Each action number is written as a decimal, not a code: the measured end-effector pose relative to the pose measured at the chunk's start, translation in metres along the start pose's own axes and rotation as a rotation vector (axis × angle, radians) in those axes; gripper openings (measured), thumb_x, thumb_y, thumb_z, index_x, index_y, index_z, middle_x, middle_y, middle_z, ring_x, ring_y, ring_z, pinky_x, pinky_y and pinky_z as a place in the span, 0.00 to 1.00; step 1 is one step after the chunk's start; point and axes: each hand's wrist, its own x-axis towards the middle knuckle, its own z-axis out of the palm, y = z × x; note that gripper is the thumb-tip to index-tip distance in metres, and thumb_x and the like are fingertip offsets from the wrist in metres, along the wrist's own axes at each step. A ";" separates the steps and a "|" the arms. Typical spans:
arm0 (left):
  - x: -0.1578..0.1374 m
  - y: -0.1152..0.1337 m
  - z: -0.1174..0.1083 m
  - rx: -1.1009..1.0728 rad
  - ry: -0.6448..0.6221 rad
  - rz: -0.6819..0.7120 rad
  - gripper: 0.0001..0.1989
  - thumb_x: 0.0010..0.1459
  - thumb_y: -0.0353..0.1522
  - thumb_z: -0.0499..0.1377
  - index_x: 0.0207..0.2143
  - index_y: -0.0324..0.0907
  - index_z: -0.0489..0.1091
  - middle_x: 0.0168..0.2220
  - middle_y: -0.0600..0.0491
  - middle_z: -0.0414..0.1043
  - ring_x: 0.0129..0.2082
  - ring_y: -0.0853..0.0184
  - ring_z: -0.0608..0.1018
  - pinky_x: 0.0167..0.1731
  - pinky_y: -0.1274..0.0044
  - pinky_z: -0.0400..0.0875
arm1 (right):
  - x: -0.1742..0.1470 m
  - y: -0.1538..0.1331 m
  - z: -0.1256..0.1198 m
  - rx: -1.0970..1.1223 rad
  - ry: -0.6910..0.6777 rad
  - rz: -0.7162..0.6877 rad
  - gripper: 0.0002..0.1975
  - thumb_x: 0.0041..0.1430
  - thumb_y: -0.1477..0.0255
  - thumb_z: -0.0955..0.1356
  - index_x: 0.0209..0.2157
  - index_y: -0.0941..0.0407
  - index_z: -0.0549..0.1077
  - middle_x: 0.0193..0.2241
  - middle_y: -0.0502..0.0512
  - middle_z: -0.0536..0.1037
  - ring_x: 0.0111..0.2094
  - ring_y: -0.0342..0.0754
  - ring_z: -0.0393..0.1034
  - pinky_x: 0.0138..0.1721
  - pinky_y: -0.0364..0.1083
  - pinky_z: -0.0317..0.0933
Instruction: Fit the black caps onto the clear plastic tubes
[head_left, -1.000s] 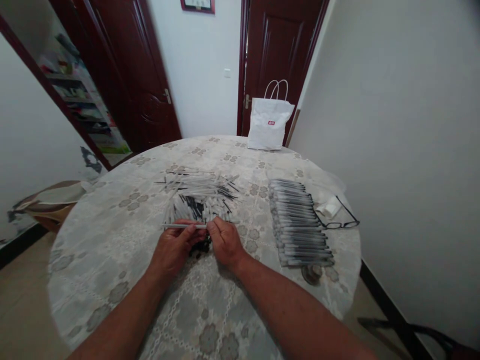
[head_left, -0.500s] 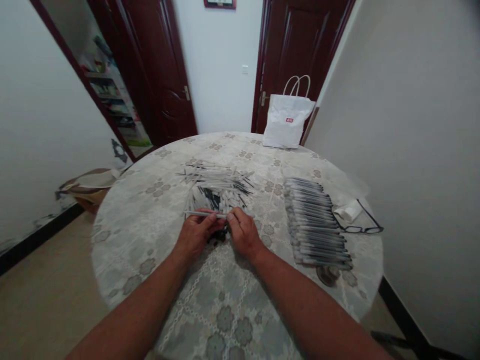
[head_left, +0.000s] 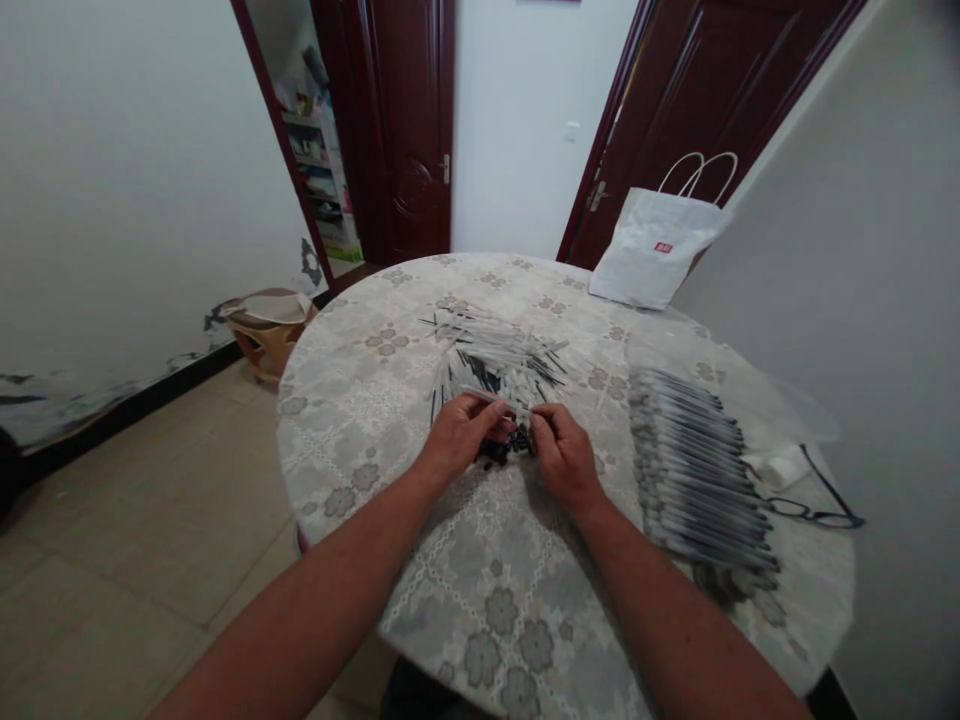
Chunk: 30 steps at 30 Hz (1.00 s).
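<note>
Over the middle of the table, my left hand (head_left: 457,435) is closed around a slim whitish pen (head_left: 484,395), which points left and right. At the pen's right end, my right hand (head_left: 562,450) has its thumb and fingers pinched; whether a small part is hidden in them I cannot make out. Below and between the hands lies a heap of small black pieces, like pen caps (head_left: 495,452). Just beyond is a loose pile of clear barrels and thin dark refills (head_left: 502,345). To the right, many assembled pens (head_left: 697,470) lie side by side in a row.
The round table wears a patterned cloth (head_left: 499,610). A white paper bag (head_left: 652,250) stands at the back right. Black-framed glasses (head_left: 814,512) and a white roll-like item (head_left: 784,468) lie right of the pen row. A wooden stool (head_left: 270,335) stands left of the table.
The view has swung left, so the table and its contents sit further right and are tilted. Both hands remain together at the pen, which now slopes slightly down to the right.
</note>
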 end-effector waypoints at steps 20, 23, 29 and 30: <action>0.026 0.000 0.014 1.108 -0.173 0.397 0.11 0.60 0.29 0.60 0.45 0.43 0.76 0.44 0.46 0.78 0.46 0.57 0.78 0.49 0.69 0.69 | 0.029 0.058 -0.011 0.570 0.555 0.440 0.17 0.51 0.61 0.71 0.40 0.53 0.67 0.27 0.42 0.72 0.17 0.36 0.61 0.13 0.35 0.47; 0.032 -0.006 0.036 1.205 -0.254 0.434 0.12 0.61 0.29 0.59 0.46 0.42 0.76 0.44 0.45 0.77 0.48 0.56 0.76 0.49 0.68 0.69 | 0.031 0.059 -0.012 0.615 0.574 0.457 0.17 0.50 0.61 0.71 0.39 0.52 0.65 0.26 0.41 0.70 0.16 0.36 0.61 0.13 0.36 0.47; 0.043 -0.025 0.074 1.380 -0.351 0.510 0.11 0.64 0.27 0.54 0.43 0.40 0.76 0.43 0.41 0.75 0.46 0.55 0.74 0.46 0.67 0.68 | 0.031 0.064 -0.013 0.629 0.582 0.462 0.17 0.51 0.62 0.70 0.40 0.52 0.65 0.26 0.40 0.70 0.16 0.36 0.61 0.13 0.36 0.47; 0.045 -0.028 0.077 1.411 -0.369 0.517 0.11 0.64 0.27 0.54 0.41 0.40 0.77 0.42 0.41 0.74 0.46 0.54 0.74 0.46 0.67 0.67 | 0.031 0.065 -0.013 0.634 0.583 0.460 0.16 0.51 0.62 0.70 0.40 0.52 0.65 0.26 0.40 0.70 0.16 0.36 0.61 0.13 0.36 0.47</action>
